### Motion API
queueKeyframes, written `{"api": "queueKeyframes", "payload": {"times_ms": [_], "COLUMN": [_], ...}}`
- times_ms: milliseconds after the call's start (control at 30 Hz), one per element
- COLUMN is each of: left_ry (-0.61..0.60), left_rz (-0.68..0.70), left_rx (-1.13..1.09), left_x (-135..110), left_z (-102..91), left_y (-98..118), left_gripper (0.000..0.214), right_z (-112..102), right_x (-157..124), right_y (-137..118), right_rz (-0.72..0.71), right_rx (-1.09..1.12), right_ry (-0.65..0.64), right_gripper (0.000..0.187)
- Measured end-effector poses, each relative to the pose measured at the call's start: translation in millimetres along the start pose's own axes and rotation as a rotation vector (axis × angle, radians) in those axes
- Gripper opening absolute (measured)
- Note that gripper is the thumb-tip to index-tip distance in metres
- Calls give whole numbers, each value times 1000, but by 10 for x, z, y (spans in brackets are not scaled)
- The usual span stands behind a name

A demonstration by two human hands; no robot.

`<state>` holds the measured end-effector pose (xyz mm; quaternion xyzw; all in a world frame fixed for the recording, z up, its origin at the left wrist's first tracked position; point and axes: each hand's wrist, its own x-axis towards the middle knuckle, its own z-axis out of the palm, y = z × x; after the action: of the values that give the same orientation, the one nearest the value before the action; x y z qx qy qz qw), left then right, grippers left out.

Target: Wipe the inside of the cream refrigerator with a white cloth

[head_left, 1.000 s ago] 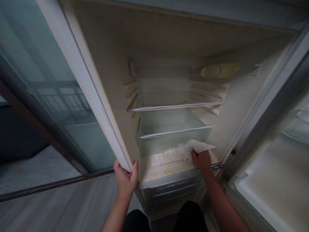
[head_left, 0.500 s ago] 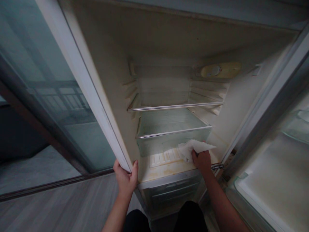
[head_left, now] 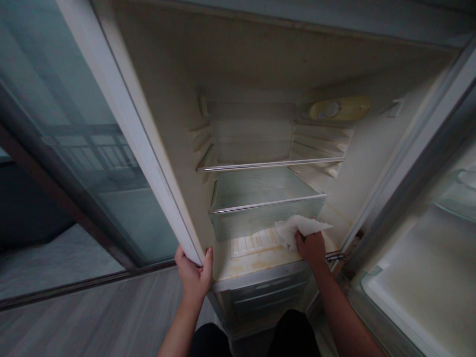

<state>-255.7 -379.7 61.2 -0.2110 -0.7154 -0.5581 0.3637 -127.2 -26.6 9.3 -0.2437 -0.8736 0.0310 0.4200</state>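
Observation:
My left hand is wrapped round the left front edge of an open refrigerator, low down, thumb on the inner side. Inside, at the lower right, my right hand is closed on a white paper towel, whose loose corner sticks out to the right. Beneath the towel lies the ribbed refrigerator floor, marked with yellowish-brown stains. Just behind the towel is a clear crisper drawer. My right fingertips are partly hidden by the towel.
A glass shelf spans the cabinet above the drawer. The open refrigerator door stands on the right, near my right forearm. A yellowed light housing juts from the right inner wall. A sliding glass door is at left.

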Motion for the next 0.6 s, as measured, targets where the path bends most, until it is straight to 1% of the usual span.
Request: {"api": "queueKeyframes", "payload": {"times_ms": [233, 400, 467, 600], "left_ry": [-1, -3, -5, 12], "left_rz": [-21, -31, -27, 4], "left_rx": [11, 15, 14, 22], "left_x": [2, 25, 32, 35], "left_z": [4, 1, 1, 3], "left_y": [4, 33, 49, 66], "left_gripper": [65, 57, 54, 54], "right_z": [-13, -12, -7, 0], "right_x": [2, 8, 7, 1], "right_y": [-14, -13, -8, 0], "right_rz": [16, 13, 6, 12], "right_rx": [24, 12, 0, -16], "right_ry": [7, -19, -17, -11], "right_gripper": [44, 43, 43, 44]}}
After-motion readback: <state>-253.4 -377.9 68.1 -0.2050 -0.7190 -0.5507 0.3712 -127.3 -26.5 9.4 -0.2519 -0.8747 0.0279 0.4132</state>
